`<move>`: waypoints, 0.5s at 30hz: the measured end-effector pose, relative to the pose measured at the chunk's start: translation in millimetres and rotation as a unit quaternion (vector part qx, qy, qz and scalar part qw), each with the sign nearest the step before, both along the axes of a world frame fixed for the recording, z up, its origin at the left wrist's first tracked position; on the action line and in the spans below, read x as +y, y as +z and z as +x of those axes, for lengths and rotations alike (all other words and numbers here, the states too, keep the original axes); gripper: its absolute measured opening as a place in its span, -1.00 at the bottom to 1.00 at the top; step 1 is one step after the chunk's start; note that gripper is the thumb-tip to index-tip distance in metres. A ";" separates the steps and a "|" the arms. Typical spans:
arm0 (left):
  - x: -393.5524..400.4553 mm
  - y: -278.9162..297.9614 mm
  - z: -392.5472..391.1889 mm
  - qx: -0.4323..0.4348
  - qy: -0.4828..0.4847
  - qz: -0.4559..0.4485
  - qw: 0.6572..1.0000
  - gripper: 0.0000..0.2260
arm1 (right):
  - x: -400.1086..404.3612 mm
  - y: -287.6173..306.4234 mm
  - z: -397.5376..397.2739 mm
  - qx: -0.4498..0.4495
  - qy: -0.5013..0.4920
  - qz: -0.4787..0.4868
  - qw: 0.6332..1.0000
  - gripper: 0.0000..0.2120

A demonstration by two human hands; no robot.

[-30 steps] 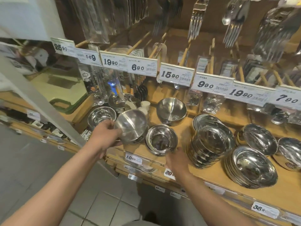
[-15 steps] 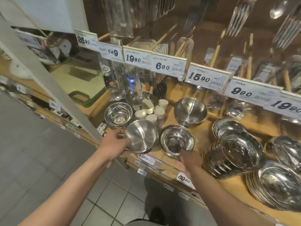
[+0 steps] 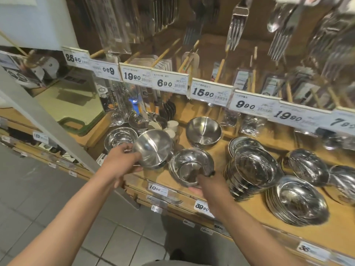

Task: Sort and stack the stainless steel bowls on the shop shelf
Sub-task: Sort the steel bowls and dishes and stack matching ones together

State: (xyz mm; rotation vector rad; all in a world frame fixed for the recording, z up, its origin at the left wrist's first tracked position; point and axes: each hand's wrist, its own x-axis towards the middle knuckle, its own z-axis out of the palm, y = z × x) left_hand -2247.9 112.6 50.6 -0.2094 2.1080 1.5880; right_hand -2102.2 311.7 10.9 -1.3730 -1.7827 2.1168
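Observation:
My left hand point(image 3: 123, 161) grips a brushed steel bowl point(image 3: 153, 147) by its rim and holds it tilted above the front of the wooden shelf point(image 3: 255, 212). Just to its right stands a shiny stack of small bowls point(image 3: 191, 167); my right hand point(image 3: 206, 184) holds this stack at its near rim, thumb inside. A larger brushed bowl point(image 3: 203, 130) stands behind. More shiny bowls sit at the left point(image 3: 120, 138). Stacks of wider bowls stand to the right point(image 3: 253, 169) and at the front right point(image 3: 298, 204).
Price tags point(image 3: 210, 92) hang on a rail above the bowls, with packed forks and spoons point(image 3: 237, 22) hanging higher up. Small white cups point(image 3: 172, 125) stand behind the held bowl. More bowls point(image 3: 307, 167) fill the far right. A grey post point(image 3: 48, 129) slants at left.
My right hand has reached up from the shelf edge and taken hold of the near rim of the small bowl stack. My left hand keeps the brushed bowl, still tilted.

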 end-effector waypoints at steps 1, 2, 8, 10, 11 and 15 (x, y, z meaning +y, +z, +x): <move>2.7 5.0 1.3 0.002 0.000 0.002 1.000 -0.71 | 0.5 8.4 7.0 0.028 0.004 -0.014 1.000 -0.71; 5.5 10.2 2.6 0.005 -0.001 0.004 1.000 -0.69 | 2.1 17.7 15.0 0.056 0.005 -0.035 0.998 -0.65; 42.2 39.7 21.1 0.022 -0.059 0.017 0.998 -0.75 | 44.0 67.0 84.9 0.119 -0.023 -0.042 0.992 -0.69; 64.9 45.8 32.7 0.022 -0.104 0.030 0.994 -0.75 | 68.2 75.0 112.2 0.141 -0.072 -0.042 0.987 -0.69; 77.6 47.9 39.4 0.021 -0.125 0.036 0.991 -0.74 | 81.0 78.2 126.8 0.149 -0.100 -0.046 0.983 -0.69; 126.9 53.4 67.4 0.048 -0.200 0.025 0.978 -0.79 | 131.6 73.9 181.5 0.154 -0.198 -0.028 0.968 -0.64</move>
